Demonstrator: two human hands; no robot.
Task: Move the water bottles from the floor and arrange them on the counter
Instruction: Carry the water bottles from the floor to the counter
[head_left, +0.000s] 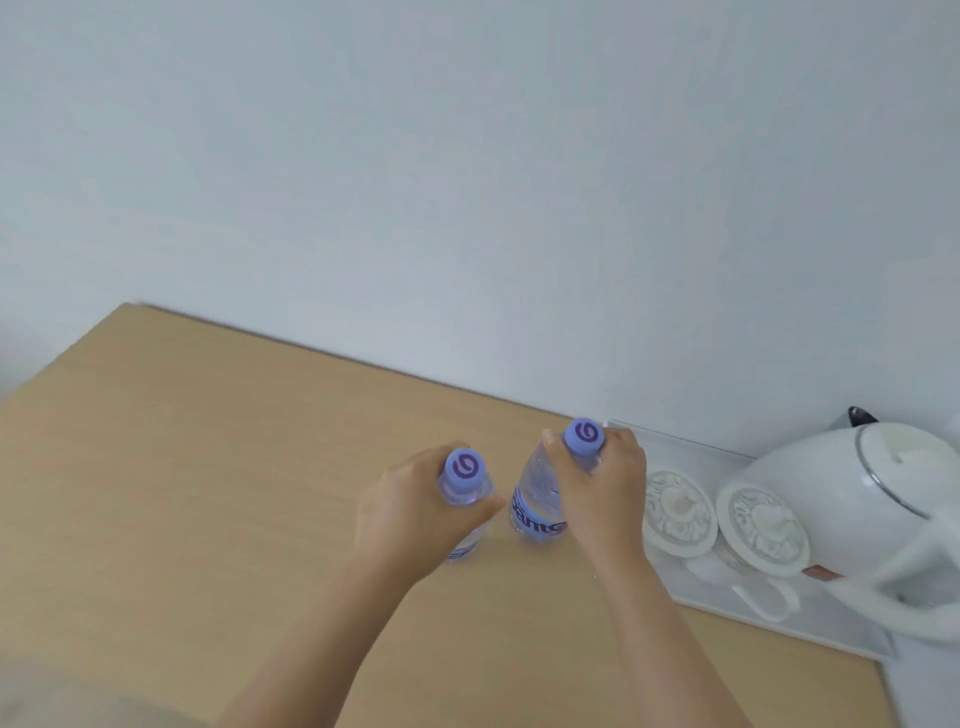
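Two clear water bottles with purple caps stand upright on the light wooden counter (208, 493), a small gap between them. My left hand (410, 514) grips the neck of the left bottle (466, 480), just under its cap. The right bottle (540, 499) shows a blue label, and my right hand (602, 488) holds it around the neck from the right side. Both forearms reach in from the bottom of the view. The lower part of the left bottle is partly hidden behind my hand.
A white tray (810, 623) sits at the counter's right end, close to my right hand. It carries two lidded white cups (678, 512) and a white electric kettle (878, 499). A plain pale wall runs behind the counter.
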